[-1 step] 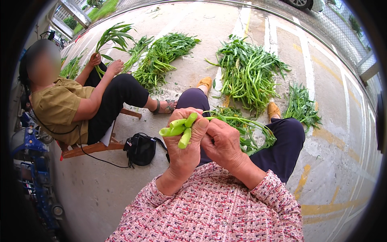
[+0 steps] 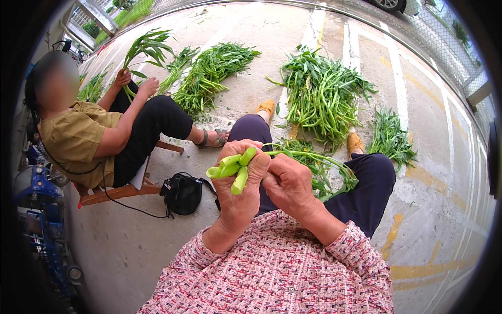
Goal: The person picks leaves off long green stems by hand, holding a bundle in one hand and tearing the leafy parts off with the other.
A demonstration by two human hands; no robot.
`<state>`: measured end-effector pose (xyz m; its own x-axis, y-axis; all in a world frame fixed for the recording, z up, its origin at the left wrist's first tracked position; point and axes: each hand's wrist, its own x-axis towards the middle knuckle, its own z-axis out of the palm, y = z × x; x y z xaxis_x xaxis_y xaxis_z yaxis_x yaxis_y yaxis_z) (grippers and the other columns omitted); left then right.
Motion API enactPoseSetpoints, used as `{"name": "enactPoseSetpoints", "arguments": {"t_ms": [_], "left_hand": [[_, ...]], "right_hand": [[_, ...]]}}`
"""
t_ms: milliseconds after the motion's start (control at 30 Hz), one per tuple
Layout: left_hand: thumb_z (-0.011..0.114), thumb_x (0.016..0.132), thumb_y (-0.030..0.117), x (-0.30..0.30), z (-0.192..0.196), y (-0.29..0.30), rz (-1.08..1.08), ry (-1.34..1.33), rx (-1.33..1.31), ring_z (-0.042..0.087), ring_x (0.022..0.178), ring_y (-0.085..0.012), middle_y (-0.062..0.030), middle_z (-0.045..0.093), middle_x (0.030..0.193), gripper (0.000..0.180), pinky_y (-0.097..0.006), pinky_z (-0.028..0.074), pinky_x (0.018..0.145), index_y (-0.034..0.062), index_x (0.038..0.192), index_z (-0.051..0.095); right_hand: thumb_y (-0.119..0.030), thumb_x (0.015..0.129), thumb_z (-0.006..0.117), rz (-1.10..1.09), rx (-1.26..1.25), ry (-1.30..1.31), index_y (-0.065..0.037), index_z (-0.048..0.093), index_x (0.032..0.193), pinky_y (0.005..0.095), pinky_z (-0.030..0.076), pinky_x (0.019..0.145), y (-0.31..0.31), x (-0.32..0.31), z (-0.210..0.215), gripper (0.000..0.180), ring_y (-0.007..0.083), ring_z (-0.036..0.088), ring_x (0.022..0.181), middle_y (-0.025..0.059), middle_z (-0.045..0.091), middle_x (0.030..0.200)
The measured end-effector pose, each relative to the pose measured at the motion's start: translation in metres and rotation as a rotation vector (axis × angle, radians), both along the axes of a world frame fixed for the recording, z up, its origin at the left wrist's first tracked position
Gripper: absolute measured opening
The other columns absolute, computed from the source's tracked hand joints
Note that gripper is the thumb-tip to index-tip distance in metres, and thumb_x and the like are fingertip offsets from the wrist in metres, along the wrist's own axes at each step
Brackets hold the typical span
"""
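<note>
In front of my chest, my left hand (image 2: pixel 238 172) is closed around a small bundle of water spinach (image 2: pixel 239 180). Its thick pale green cut ends point up toward me. Close against its thumb, my right hand (image 2: pixel 290 183) is pinched shut, and what lies between its fingertips is hidden. Thin stems and leaves (image 2: pixel 337 172) trail from behind my hands over my right thigh. Beyond my feet lies a large heap of water spinach (image 2: pixel 324 97), with a smaller bunch (image 2: pixel 391 137) to its right.
A co-worker (image 2: pixel 99 125) sits at left on a wooden stool (image 2: pixel 123 194), holding leafy stems (image 2: pixel 149 48). Another heap of greens (image 2: pixel 209 76) lies ahead of them. A black bag (image 2: pixel 183 193) rests on the concrete by my left side. A blue scooter (image 2: pixel 44 230) stands far left.
</note>
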<state>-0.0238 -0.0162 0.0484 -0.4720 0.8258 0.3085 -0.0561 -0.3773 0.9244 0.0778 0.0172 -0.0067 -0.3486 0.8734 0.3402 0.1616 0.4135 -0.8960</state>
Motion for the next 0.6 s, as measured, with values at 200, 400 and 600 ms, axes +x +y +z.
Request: {"name": "enactPoseSetpoints", "arguments": {"t_ms": [200,400,600], "left_hand": [[0.071,0.085,0.007,-0.017,-0.009,0.0,0.075,0.037,-0.037,0.05,0.08,-0.0056,0.0004,0.058,0.092,0.015,-0.021,0.043,0.073,0.0033,0.093,0.059],[0.072,0.086,0.009,-0.018,-0.009,-0.004,0.007,0.114,-0.096,0.05,0.079,-0.0041,0.0023,0.057,0.089,0.015,-0.019,0.043,0.071,0.0024,0.093,0.06],[0.072,0.085,0.009,-0.021,-0.009,-0.005,0.008,0.125,-0.054,0.052,0.084,-0.007,-0.0015,0.059,0.095,0.016,-0.021,0.044,0.077,0.0024,0.093,0.06]], "right_hand": [[-0.011,0.087,0.063,0.195,-1.016,0.733,-0.001,0.059,0.085,0.021,0.039,0.053,0.014,0.052,0.009,0.011,0.0081,0.048,0.057,0.0026,0.057,0.07],[-0.014,0.088,0.064,0.196,-0.971,0.756,-0.002,0.059,0.087,0.0229,0.038,0.053,0.013,0.063,0.008,0.014,0.0088,0.047,0.059,0.0023,0.056,0.073],[-0.016,0.091,0.064,0.173,-0.898,0.721,-0.002,0.061,0.089,0.0225,0.039,0.055,0.012,0.062,0.009,0.014,0.009,0.048,0.059,0.0015,0.057,0.072]]}}
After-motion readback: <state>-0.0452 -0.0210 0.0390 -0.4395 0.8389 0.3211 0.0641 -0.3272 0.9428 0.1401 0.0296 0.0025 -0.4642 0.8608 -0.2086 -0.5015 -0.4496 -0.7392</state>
